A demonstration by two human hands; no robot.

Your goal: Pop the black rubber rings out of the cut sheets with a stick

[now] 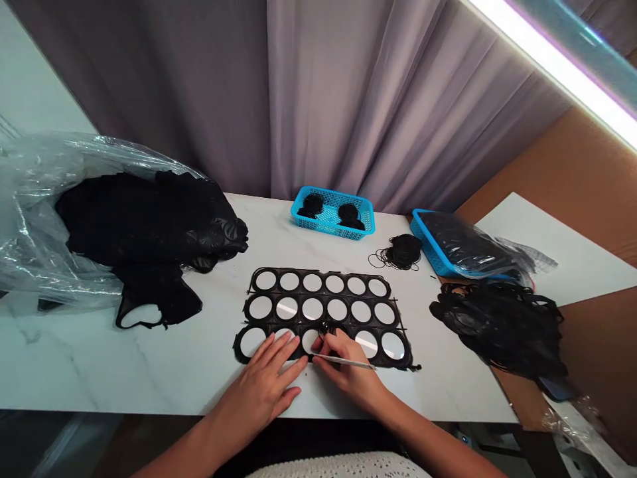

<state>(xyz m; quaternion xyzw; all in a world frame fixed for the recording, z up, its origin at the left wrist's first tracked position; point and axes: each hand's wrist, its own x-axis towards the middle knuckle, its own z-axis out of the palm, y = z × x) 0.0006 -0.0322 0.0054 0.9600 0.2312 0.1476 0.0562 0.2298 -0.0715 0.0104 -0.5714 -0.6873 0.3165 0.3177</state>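
Rows of round white discs with black rims form a black sheet (324,309) on the white marbled table. My left hand (271,372) lies flat with fingers spread over the sheet's lower left, partly covering a disc in the front row. My right hand (348,365) is closed around a thin, pale stick-like tool (348,362) at the front row, right of my left hand. A small black bundle shows at the fingertips of my right hand; its details are hidden.
A blue basket (332,228) with black cord bundles stands at the back. A loose cord coil (404,251) lies right of it. Another blue basket (432,249) holds bagged black material, with black strips (500,325) in front. Black fabric (139,219) spills from a clear bag (30,219) at left.
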